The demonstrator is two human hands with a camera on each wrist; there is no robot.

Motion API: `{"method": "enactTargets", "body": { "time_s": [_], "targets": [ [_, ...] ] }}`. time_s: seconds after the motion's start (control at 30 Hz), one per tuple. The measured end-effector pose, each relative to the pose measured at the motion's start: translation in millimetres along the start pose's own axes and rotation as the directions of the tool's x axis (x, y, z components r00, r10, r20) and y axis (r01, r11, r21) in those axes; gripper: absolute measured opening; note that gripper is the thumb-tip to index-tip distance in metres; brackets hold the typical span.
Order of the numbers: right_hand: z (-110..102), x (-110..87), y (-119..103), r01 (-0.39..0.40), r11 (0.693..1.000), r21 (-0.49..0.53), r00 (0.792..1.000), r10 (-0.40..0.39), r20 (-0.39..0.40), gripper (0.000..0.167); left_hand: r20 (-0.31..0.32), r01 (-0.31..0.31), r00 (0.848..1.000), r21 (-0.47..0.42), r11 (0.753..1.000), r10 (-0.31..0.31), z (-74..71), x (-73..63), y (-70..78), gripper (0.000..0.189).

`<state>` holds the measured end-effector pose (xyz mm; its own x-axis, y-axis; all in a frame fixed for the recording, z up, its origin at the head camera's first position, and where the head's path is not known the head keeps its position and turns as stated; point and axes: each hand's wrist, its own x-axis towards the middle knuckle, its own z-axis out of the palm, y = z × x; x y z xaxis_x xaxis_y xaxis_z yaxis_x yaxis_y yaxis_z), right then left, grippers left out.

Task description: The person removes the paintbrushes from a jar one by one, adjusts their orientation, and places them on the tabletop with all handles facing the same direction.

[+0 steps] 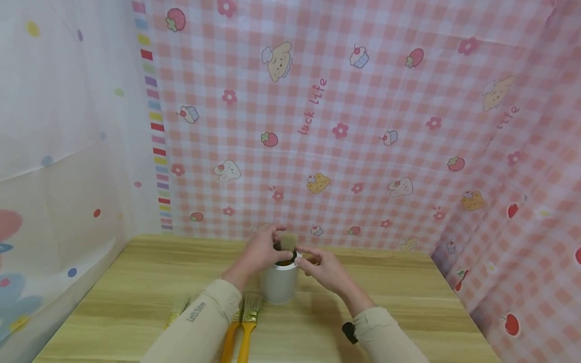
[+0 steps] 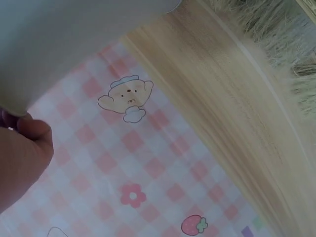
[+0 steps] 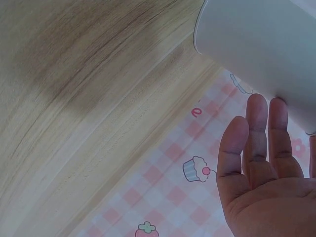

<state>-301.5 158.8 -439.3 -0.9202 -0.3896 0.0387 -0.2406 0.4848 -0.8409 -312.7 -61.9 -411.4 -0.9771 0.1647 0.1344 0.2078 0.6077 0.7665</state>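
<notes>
A white cylindrical container point(image 1: 280, 286) stands upright on the wooden table. Inside it is a paintbrush point(image 1: 288, 242) with its pale bristles up; its lower part is hidden by the container wall. My left hand point(image 1: 260, 248) is at the container's mouth, thumb across the front of the brush and fingers behind the bristles; whether it pinches the brush is hidden. On the other side, my right hand point(image 1: 324, 270) has its thumb and index finger at the rim. Its other fingers point(image 3: 256, 133) are nearly straight beside the container wall in the right wrist view.
Paintbrushes with orange handles, one of them a brush point(image 1: 248, 322), lie on the table point(image 1: 386, 322) near my left forearm. Another brush point(image 1: 178, 307) is partly covered by the sleeve. A pink checked cloth point(image 1: 363, 151) hangs behind the table's far edge.
</notes>
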Motion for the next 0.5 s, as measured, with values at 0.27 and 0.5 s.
{"method": "enactTargets", "body": {
  "time_s": [0.27, 0.5],
  "targets": [
    [-0.2, 0.4, -0.4, 0.004, 1.0, -0.001, 1.0, -0.004, 0.001, 0.051, -0.044, -0.036, 0.998, 0.012, 0.999, 0.036, 5.4, -1.8, -0.3, 0.059],
    [1.4, -0.5, -1.8, -0.01, 1.0, -0.003, 1.0, 0.01, -0.008, 0.048, -0.103, -0.052, 0.994, -0.103, 0.993, 0.042, -3.4, -6.6, -4.5, 0.06]
  ]
}}
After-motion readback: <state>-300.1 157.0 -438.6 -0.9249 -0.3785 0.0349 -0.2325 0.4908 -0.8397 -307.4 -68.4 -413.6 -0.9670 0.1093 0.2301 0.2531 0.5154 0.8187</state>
